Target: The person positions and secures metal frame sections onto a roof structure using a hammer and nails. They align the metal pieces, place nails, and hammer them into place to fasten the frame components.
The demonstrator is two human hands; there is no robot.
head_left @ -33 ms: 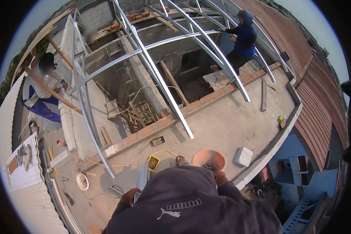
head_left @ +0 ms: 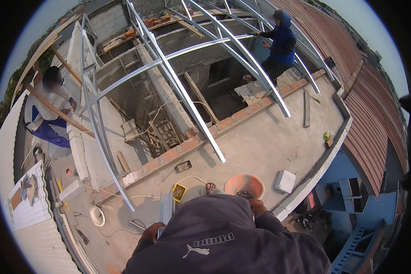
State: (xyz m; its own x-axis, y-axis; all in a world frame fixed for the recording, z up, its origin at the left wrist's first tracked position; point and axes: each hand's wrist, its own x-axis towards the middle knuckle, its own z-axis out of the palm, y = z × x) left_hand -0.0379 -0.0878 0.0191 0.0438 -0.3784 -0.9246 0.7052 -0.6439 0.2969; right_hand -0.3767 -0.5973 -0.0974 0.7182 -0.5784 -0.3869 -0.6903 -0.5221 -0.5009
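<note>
My left hand [head_left: 152, 231] is closed around the near end of a silver metal channel [head_left: 166, 206], whose lower part my dark clothing hides. My right hand [head_left: 259, 207] is at the near rim of an orange basin [head_left: 253, 183]; its fingertips are largely hidden, so I cannot tell if they hold anything. Small dark metal pieces [head_left: 245, 195] lie in the basin. Between the channel and my sandalled foot [head_left: 210, 186] stands a yellow open container [head_left: 179, 192] full of small fasteners.
Metal trusses [head_left: 187, 96] span an open shaft edged by a brick kerb [head_left: 169, 157]. A person in blue [head_left: 283, 43] sits far right; another in white [head_left: 50, 102] is at left. A white block [head_left: 285, 181], bucket [head_left: 97, 215] and cable [head_left: 137, 195] lie about. The roof edge drops away right.
The view has shifted slightly. The person at left has moved their head a little. My hands stay in the same places.
</note>
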